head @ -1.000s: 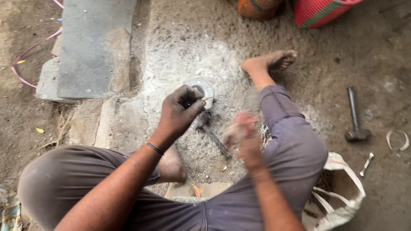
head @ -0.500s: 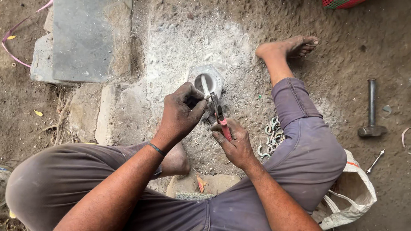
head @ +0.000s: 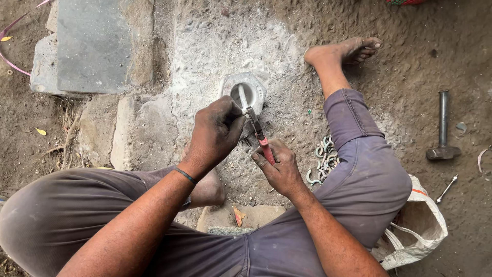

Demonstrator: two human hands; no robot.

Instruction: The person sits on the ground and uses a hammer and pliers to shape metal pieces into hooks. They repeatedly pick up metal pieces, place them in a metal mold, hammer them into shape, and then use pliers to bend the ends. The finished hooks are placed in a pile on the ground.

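Head cam: can't really see what the left hand pinches, fingers cover it. Right hand is clamped round red-handled pliers, nose reaching over a grey hexagonal metal block sunk in ashy ground, chain links just beside.

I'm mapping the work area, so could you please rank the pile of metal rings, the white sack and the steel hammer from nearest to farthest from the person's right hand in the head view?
From the right hand:
1. Pile of curved metal rings, just to its right, beside the knee.
2. White woven sack, lower right, behind the leg.
3. Steel hammer, far right on the dirt.
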